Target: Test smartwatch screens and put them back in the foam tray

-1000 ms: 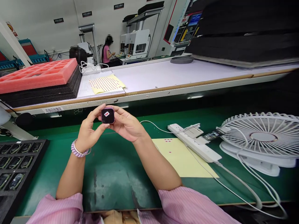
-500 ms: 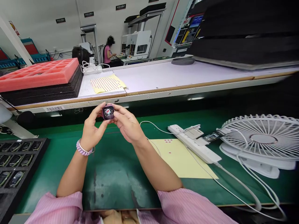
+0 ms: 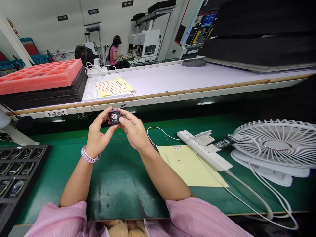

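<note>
A small square pink smartwatch body [image 3: 115, 117] with a lit dark screen is held up above the green mat [image 3: 118, 177]. My left hand [image 3: 98, 136] pinches its left side with thumb and fingers. My right hand [image 3: 133, 130] grips its right side, thumb on the screen's edge. Both hands are closed around it, face turned toward the camera. A purple beaded band sits on my left wrist.
A black tray [image 3: 17, 168] of several watch bodies lies at the left. A yellow sheet [image 3: 192, 164] with red dot stickers, a white power strip [image 3: 207, 151] and a white fan [image 3: 276, 144] lie to the right. Pink foam trays [image 3: 39, 75] sit on the far bench; a person sits in the background.
The watch body has been lifted slightly away from me and turned; its screen now shows a lit image instead of a small red-white mark.
</note>
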A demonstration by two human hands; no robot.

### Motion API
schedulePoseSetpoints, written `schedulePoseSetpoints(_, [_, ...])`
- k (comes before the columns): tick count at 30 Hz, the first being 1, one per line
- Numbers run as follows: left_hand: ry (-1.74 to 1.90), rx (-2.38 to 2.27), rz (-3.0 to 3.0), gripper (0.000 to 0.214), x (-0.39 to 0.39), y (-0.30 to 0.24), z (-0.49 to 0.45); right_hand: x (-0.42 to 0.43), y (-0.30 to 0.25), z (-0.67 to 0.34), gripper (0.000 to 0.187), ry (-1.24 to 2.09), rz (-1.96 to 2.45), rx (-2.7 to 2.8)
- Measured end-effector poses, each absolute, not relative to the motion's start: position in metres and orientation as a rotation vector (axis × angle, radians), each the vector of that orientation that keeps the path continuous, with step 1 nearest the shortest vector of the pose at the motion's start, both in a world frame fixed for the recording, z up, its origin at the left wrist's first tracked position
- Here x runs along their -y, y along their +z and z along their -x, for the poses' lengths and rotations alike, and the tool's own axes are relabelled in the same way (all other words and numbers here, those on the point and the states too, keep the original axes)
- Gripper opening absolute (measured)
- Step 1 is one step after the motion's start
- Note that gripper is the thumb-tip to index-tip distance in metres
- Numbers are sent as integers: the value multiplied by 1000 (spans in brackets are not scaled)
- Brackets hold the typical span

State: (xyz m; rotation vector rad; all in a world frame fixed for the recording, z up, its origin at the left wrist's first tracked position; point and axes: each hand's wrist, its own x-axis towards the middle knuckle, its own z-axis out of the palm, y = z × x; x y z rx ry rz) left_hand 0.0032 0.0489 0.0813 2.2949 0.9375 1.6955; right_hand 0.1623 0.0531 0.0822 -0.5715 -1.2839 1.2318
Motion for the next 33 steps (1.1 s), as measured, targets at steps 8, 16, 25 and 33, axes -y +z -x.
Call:
schedulePoseSetpoints(8, [1692, -990, -2371, 55, -49, 81, -2, -54, 80, -162, 43, 1214, 563, 1290])
schedulePoseSetpoints(16, [1709, -1058, -2462, 54, -47, 82, -4, -55, 80, -161, 43, 1189, 598, 1285])
schedulePoseSetpoints(25, [1754, -1055, -2489, 58, -46, 80, -7, -48, 81, -157, 56, 1130, 561, 1354])
schedulePoseSetpoints(33, [1669, -1015, -2349, 58, -47, 82, -1, -50, 81, -161, 56, 1164, 531, 1389])
